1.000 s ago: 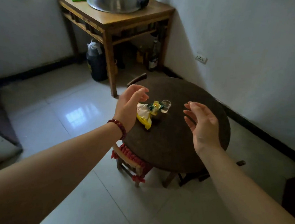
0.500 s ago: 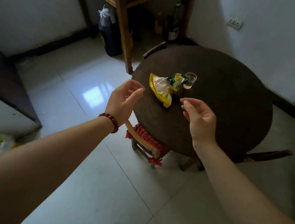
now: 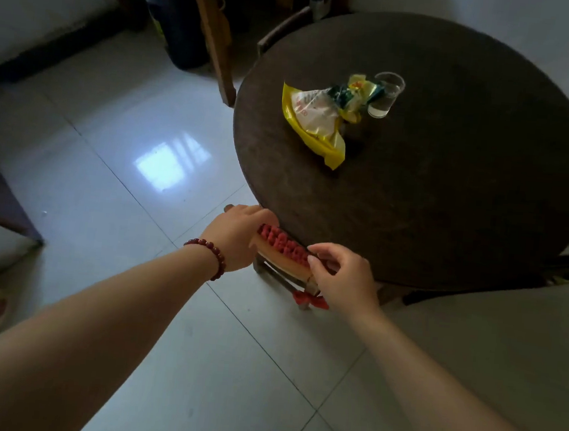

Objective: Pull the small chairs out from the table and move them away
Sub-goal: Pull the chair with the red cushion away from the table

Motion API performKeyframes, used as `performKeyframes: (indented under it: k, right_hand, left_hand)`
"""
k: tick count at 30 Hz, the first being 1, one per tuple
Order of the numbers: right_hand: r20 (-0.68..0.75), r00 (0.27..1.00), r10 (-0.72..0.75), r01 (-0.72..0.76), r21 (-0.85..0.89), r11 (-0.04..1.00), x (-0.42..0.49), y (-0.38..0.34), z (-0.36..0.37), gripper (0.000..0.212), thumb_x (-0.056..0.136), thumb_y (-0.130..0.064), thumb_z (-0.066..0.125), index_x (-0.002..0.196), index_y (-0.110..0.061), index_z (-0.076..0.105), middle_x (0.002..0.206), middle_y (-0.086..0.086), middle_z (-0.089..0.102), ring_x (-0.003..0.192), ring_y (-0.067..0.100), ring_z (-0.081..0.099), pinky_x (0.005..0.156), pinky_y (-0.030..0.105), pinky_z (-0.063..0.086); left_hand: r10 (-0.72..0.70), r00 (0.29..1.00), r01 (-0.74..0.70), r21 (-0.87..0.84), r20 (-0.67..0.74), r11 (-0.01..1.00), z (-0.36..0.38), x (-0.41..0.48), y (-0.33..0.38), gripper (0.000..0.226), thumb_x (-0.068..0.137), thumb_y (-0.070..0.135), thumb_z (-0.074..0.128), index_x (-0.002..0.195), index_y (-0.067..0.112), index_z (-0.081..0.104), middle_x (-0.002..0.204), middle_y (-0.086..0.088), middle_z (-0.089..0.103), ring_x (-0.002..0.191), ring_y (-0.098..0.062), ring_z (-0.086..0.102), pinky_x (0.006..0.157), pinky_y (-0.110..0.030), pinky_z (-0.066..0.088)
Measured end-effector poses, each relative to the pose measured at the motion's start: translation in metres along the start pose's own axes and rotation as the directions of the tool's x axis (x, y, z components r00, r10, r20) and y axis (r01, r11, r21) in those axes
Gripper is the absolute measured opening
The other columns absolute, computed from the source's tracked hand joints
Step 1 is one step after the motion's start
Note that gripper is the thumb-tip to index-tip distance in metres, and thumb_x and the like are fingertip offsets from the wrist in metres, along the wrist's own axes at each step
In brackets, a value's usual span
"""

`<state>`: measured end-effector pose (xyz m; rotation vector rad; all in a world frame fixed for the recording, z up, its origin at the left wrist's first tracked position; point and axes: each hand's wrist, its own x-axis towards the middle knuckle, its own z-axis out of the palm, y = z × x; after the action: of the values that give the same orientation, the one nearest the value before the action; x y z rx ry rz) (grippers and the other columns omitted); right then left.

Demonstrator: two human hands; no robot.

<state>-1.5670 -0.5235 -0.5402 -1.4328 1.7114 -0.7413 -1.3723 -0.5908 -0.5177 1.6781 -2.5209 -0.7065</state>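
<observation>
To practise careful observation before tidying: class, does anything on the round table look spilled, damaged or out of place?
Nothing is spilled or broken. The only untidy thing is the yellow bag, lying crumpled on the round table beside the upright clear cup.

Dark brown worktop [image 3: 415, 199], yellow-and-white bag [image 3: 314, 118] with maybe green print, bumpy red cushion [image 3: 282, 244] on tan chair [image 3: 285, 267], white floor [image 3: 129, 126].

No text can be read; the red print on the yellow bag [image 3: 313, 123] is too blurred.
</observation>
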Motion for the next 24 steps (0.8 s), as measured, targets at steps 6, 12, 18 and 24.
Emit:
performKeyframes:
  k: [6,12,18,24]
  right_hand:
    - [0.025,0.999,0.031,-0.029,-0.070,0.997,0.013,0.033,0.036,0.028,0.084,-0.033,0.066,0.110,-0.023,0.066,0.108,-0.006,0.067,0.091,0.004,0.058,0.078,0.019,0.050]
    - [0.167,0.983,0.075,-0.021,-0.305,0.952,0.029,0.048,0.060,0.057,0.078,-0.046,0.069,0.126,-0.020,0.054,0.122,-0.002,0.060,0.107,0.018,0.057,0.090,0.033,0.049]
    - [0.185,0.982,0.038,0.073,-0.555,0.829,0.040,0.053,0.076,0.039,0.087,-0.037,0.061,0.122,-0.022,0.052,0.115,0.000,0.062,0.099,0.022,0.061,0.077,0.034,0.050]
    - [0.177,0.983,-0.038,0.137,-0.590,0.796,0.040,0.053,0.084,0.031,0.090,-0.029,0.058,0.119,-0.020,0.051,0.112,0.002,0.063,0.098,0.024,0.062,0.074,0.036,0.052]
  left_hand:
    - [0.081,0.989,-0.111,0.246,0.127,0.963,0.035,0.028,-0.030,0.059,0.078,0.007,0.063,0.130,0.026,0.043,0.127,0.003,0.054,0.117,-0.024,0.046,0.100,-0.042,0.034]
    - [0.050,0.985,-0.095,0.278,0.166,0.956,0.059,0.046,-0.055,0.038,0.089,0.020,0.059,0.124,0.030,0.051,0.115,0.003,0.062,0.107,-0.023,0.048,0.083,-0.030,0.033]
    - [0.085,0.974,-0.169,0.423,0.211,0.890,0.075,0.060,-0.065,0.036,0.084,0.026,0.065,0.118,0.033,0.054,0.111,0.009,0.064,0.111,-0.021,0.051,0.103,-0.043,0.027]
    - [0.124,0.967,-0.223,0.500,0.223,0.837,0.079,0.062,-0.070,0.036,0.086,0.029,0.062,0.120,0.034,0.051,0.111,0.008,0.064,0.106,-0.021,0.054,0.098,-0.040,0.032]
